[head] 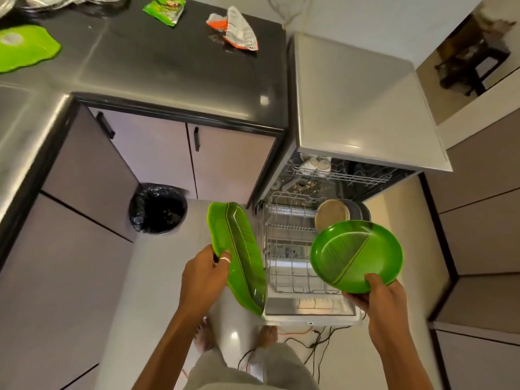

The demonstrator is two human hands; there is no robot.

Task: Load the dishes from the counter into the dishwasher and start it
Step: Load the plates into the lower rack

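At ten o'clock a green dish [25, 47] lies on the counter [140, 66], and the bin [157, 208] stands on the floor at ten o'clock of your left grip [204, 277]. That grip is curled round the long edge of the tray [242, 249], held tilted in the air just at nine o'clock of the open dishwasher's lower rack [289, 249]. A brown dish [332, 213] stands in the rack at twelve o'clock of the plate [356, 254], whose near rim your right grip [385, 302] pinches, thumb on top, above the rack's right side.
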